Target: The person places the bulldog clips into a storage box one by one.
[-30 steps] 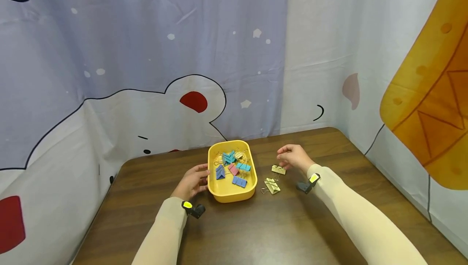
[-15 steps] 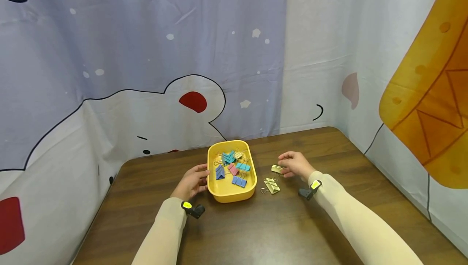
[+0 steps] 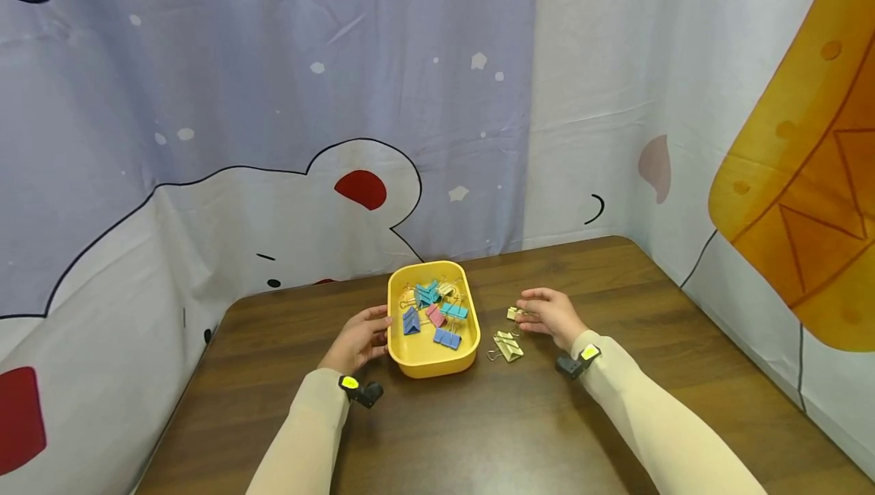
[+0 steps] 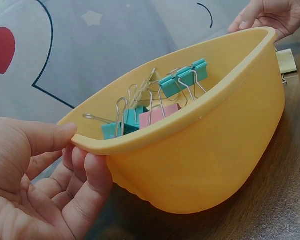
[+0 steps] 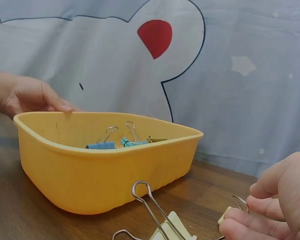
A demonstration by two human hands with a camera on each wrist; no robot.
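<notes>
My left hand (image 3: 357,339) holds the left side of a yellow plastic basket (image 4: 200,165). The thumb lies on its rim, the other fingers against the outer wall. Blue, teal, pink and pale yellow binder clips lie inside, among them a pink binder clip (image 3: 436,316). To the right of the basket, my right hand (image 3: 552,317) is at a pale yellow binder clip (image 3: 512,313), its fingers partly covering it. In the right wrist view, thumb and fingers stand apart near the clip's wire handle. Another pale yellow binder clip (image 3: 509,347) lies nearer, between basket and hand.
The brown wooden table (image 3: 437,434) carries everything. A printed curtain (image 3: 437,100) hangs behind its far edge and along the right side. Each wrist wears a small dark camera on a strap.
My right hand has come down and lies lower over the farther pale yellow clip, covering more of it. The left hand and basket have stayed in place.
</notes>
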